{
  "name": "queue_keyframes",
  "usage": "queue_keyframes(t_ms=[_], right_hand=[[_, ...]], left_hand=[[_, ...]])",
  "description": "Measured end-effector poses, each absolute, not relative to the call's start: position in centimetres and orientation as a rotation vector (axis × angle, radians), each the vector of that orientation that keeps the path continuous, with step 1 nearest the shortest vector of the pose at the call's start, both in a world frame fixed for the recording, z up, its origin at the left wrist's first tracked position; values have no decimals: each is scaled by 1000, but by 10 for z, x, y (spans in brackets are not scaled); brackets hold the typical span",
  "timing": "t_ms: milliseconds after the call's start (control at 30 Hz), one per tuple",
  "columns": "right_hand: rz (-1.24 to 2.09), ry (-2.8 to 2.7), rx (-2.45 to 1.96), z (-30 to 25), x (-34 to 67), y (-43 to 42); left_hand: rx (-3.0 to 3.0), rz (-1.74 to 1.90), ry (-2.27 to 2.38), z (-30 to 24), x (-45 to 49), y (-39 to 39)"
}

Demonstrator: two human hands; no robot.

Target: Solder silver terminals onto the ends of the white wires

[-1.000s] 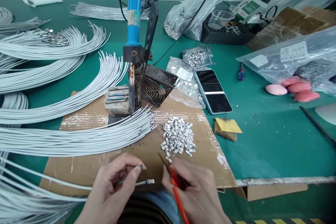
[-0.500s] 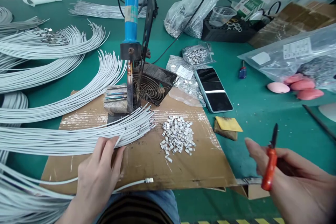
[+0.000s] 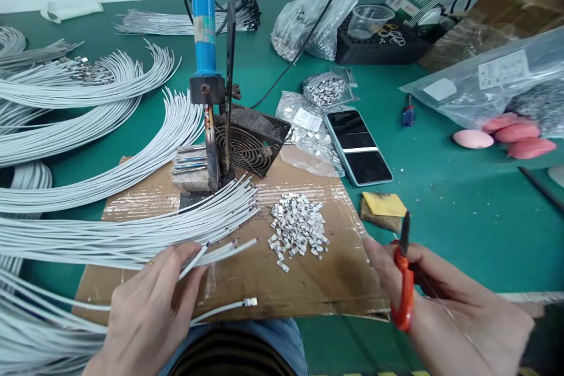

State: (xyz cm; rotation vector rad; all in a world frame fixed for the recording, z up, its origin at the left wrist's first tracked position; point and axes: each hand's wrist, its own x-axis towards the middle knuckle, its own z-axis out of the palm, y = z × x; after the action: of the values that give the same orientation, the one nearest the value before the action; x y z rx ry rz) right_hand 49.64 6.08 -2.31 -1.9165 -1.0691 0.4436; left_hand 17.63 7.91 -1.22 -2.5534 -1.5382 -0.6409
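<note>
My left hand (image 3: pixel 150 305) rests on the cardboard sheet (image 3: pixel 308 288), its fingers pinched on one white cable (image 3: pixel 194 259) at the near edge of a fanned bundle of white cables (image 3: pixel 132 229). A finished cable with a metal end (image 3: pixel 247 302) lies loose just right of that hand. My right hand (image 3: pixel 445 311) hovers at the cardboard's right edge and grips red-handled pliers (image 3: pixel 403 282), tip pointing up. A heap of small metal connectors (image 3: pixel 297 229) sits between the hands. A blue-handled soldering iron (image 3: pixel 203 41) stands upright in its stand behind the bundle.
More white cable bundles (image 3: pixel 79 88) spread over the green table at left. A small black fan (image 3: pixel 251 144), a phone (image 3: pixel 358 147), a yellow sponge (image 3: pixel 382 207), bags of parts (image 3: pixel 328 91), a plastic cup (image 3: pixel 369 20) and pink objects (image 3: pixel 511 132) lie behind and to the right.
My left hand let go of the finished cable, moved up-left and picked one cable from the bundle. My right hand swung out right with the pliers, then came partly back.
</note>
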Motion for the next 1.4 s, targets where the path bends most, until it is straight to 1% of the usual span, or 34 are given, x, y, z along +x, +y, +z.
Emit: queue_keyframes(t_ms=[100,200,300,367,533,733,1000,1100,1167,1300,1400], right_hand=[[474,-1101,-1877,-27,488,60],[663,-1162,-1746,-28,469,60],[958,-1076,-1647,-22,442,63],[1087,-958,-1600,-15,425,66],[1290,-876,-1459,-4,398,70],[1420,-781,-1308,-2,384,73],[1500,-759,-1281,-13,380,75],[1484,-763,-1307,-14,380,76],[1464,-790,-1336,-13,379,76],[1437,-816,-1363,-14,379,76],[1433,-825,-1372,-15,378,76]], left_hand=[[-2799,-728,-1545,-3,174,78],[-2953,-889,-1816,5,176,77],[-2860,-898,-2294,8,178,77],[-2785,-903,-2522,8,180,77],[-2615,-1024,-2803,11,185,76],[-2562,-1062,-2875,15,189,75],[-2544,-993,-3045,15,187,76],[-2537,-1013,-3115,15,186,78],[-2570,-1027,-3094,14,184,80],[-2756,-1022,-2898,11,177,82],[-2789,-1044,-2876,8,175,82]])
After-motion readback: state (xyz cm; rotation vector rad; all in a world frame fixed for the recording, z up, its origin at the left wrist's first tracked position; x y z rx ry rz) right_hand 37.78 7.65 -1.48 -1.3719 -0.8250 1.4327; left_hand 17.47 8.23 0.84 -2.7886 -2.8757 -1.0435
